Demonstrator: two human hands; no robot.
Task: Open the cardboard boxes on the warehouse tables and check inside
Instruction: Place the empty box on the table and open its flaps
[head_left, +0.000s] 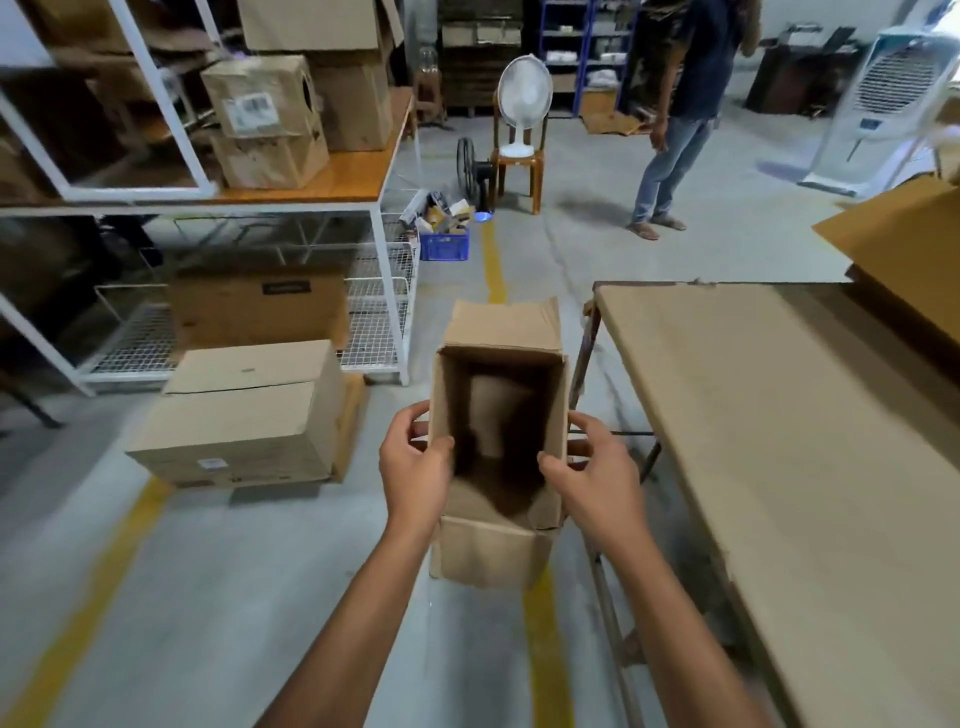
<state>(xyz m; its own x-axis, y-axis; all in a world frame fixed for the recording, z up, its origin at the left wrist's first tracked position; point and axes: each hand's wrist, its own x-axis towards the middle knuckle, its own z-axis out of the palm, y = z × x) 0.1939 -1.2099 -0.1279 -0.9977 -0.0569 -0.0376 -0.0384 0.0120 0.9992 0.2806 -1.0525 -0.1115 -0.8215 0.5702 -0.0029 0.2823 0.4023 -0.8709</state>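
Note:
I hold a small open cardboard box (498, 551) in the air over the floor, between both hands. Its top flaps are folded outward, and the inside looks dark with only bare cardboard showing. My left hand (415, 462) grips the left wall, thumb over the rim and fingers outside. On the opposite side my right hand (592, 467) grips the right wall the same way. A table covered in cardboard (779, 441) stands just to the right of the box.
A closed box (244, 415) sits on the floor at left, another box (260, 306) behind it. The white-framed table (332, 182) carries stacked boxes (265, 119). A large box (904, 244) rests far right. A person (675, 114), chair with fan (519, 130) and blue crate (444, 241) stand ahead.

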